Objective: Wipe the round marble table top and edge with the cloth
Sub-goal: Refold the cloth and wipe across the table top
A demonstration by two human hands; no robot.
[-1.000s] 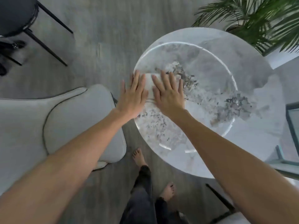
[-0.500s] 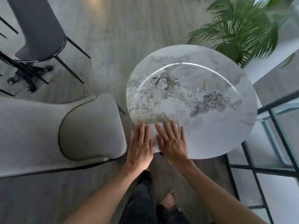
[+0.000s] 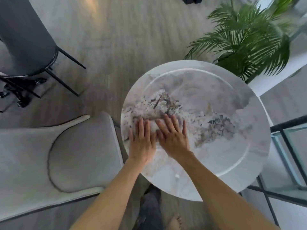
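The round marble table (image 3: pixel 232 155) has a white top with grey-brown veining and fills the middle right of the head view. A white cloth (image 3: pixel 153 126) lies on the left part of the top and is mostly hidden under my hands; only a strip shows between and ahead of the fingers. My left hand (image 3: pixel 141 143) presses flat on it near the table's left edge, fingers spread. My right hand (image 3: pixel 172 138) lies flat beside it, thumbs nearly touching, fingers pointing toward the table's middle.
A light grey upholstered chair (image 3: pixel 74 151) stands tight against the table's left edge. A dark chair with thin black legs (image 3: pixel 25 39) is at the far left. A palm plant (image 3: pixel 249 39) overhangs the far rim. A glass and black metal frame (image 3: pixel 290 155) borders the right side.
Half a second ago both hands were at the table's near edge; they have now slid forward with the cloth onto the left part of the top.
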